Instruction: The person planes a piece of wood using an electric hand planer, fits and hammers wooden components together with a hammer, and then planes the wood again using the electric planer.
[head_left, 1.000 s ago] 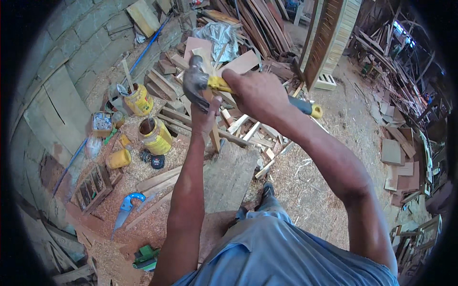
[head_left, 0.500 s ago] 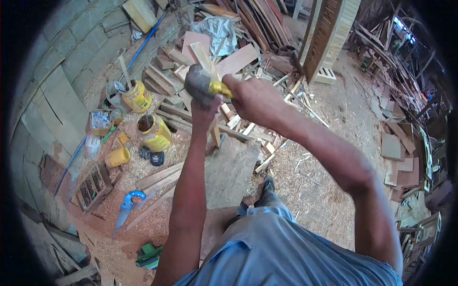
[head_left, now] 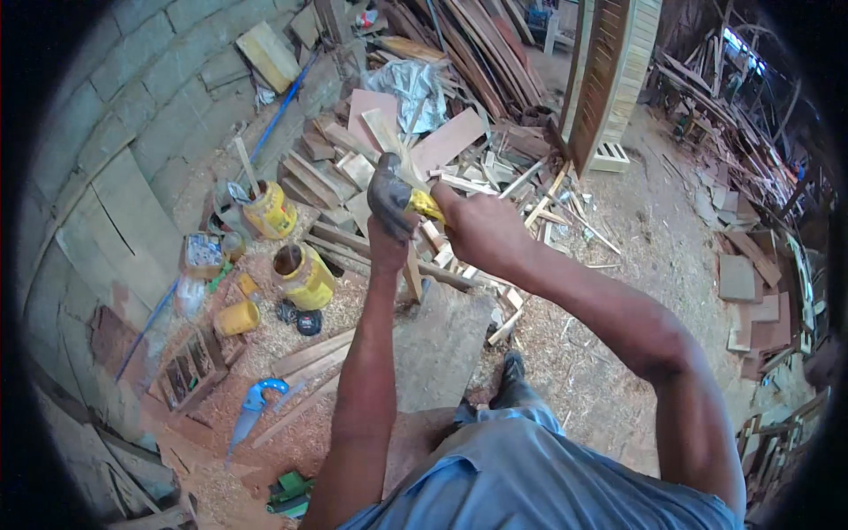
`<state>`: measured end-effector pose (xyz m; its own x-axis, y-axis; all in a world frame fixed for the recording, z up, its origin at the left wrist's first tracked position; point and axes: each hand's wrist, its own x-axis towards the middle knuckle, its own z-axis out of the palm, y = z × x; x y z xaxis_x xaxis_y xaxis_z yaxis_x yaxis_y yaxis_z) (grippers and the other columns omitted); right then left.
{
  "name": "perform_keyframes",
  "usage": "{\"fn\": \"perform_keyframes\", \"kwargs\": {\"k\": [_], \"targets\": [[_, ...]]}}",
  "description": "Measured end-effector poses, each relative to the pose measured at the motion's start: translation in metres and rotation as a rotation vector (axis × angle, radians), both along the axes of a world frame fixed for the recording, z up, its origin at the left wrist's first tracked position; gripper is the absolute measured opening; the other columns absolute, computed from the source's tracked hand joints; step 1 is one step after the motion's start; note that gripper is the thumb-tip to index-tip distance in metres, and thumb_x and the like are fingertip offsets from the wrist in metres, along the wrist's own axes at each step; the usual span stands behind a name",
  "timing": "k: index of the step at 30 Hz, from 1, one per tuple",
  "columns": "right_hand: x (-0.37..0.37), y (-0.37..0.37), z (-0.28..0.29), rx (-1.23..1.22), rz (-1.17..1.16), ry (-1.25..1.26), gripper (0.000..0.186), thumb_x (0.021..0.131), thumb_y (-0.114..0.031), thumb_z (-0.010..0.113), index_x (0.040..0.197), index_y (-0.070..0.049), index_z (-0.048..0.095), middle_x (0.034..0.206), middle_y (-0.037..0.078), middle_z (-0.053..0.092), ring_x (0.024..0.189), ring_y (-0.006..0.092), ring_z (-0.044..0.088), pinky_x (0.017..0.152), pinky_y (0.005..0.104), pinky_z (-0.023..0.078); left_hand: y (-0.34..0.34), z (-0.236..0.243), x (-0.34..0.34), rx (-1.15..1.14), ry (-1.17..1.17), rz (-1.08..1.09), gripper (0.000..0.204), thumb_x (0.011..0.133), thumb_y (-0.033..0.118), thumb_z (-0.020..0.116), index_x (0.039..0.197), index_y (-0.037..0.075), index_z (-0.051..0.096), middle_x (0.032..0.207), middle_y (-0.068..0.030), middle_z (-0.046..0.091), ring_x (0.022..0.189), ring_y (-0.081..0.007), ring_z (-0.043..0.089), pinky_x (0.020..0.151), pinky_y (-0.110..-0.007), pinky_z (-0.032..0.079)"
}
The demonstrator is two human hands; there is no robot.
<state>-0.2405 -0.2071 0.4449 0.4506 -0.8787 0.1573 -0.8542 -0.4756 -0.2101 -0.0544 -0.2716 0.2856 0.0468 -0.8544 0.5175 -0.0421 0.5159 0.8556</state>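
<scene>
My right hand is wrapped round the yellow handle of a hammer. The hammer's dark head stands right over my left hand and hides most of its fingers. My left hand is closed on a pale wooden strip, whose lower end shows just to the right of my wrist. Its upper part runs up behind the hammer head. Whether the hammer touches the wood cannot be made out.
Wood offcuts are heaped beyond my hands. Yellow containers, a blue-handled saw, a slatted wooden frame and a green tool lie to the left among shavings. A tall louvred panel stands at the far right.
The hammer head has come slightly down and nearer to me, and looks sharper than before. The whole view has shifted a little. Both hands keep their hold.
</scene>
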Motion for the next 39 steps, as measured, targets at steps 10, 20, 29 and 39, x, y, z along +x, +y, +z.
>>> {"fn": "perform_keyframes", "kwargs": {"k": [10,20,29,39], "targets": [[-0.038,0.008,0.191,-1.096,0.075,-1.196,0.009,0.096,-0.011,0.057,0.091,-0.004,0.058,0.070,-0.001,0.054,0.055,0.0079,0.049,0.050,0.0252,0.043,0.023,0.027,-0.019,0.172,0.272,-0.047,0.016,0.083,0.017,0.074,0.082,0.006,0.063,0.067,0.0022,0.058,0.056,-0.0071,0.052,0.053,-0.024,0.042],[-0.022,0.035,-0.001,-0.076,-0.026,-0.028,0.029,0.083,-0.016,0.061,0.110,-0.009,0.050,0.075,0.020,0.066,0.072,0.0402,0.067,0.061,0.0533,0.049,0.001,-0.043,0.027,0.082,0.184,0.022,0.031,0.083,0.013,0.071,0.110,0.005,0.056,0.096,-0.0031,0.060,0.077,-0.0093,0.056,0.063,-0.028,0.047],[-0.133,0.131,-0.113,0.084,-0.482,-0.722,0.026,0.089,-0.018,0.062,0.111,-0.006,0.055,0.081,0.024,0.064,0.079,0.0453,0.064,0.069,0.0527,0.048,0.019,0.025,0.007,0.249,0.250,-0.035,0.030,0.084,0.013,0.071,0.109,0.001,0.060,0.086,-0.0015,0.061,0.076,-0.0130,0.057,0.074,-0.029,0.047],[-0.189,0.294,-0.246,0.324,-1.088,-0.812,0.027,0.086,-0.017,0.062,0.107,0.001,0.059,0.089,0.025,0.064,0.087,0.0406,0.065,0.078,0.0461,0.050,0.008,0.074,-0.011,0.315,-0.286,0.025,0.045,0.079,0.028,0.083,0.110,0.000,0.066,0.106,-0.0064,0.067,0.094,-0.0135,0.061,0.086,-0.030,0.047]]}}
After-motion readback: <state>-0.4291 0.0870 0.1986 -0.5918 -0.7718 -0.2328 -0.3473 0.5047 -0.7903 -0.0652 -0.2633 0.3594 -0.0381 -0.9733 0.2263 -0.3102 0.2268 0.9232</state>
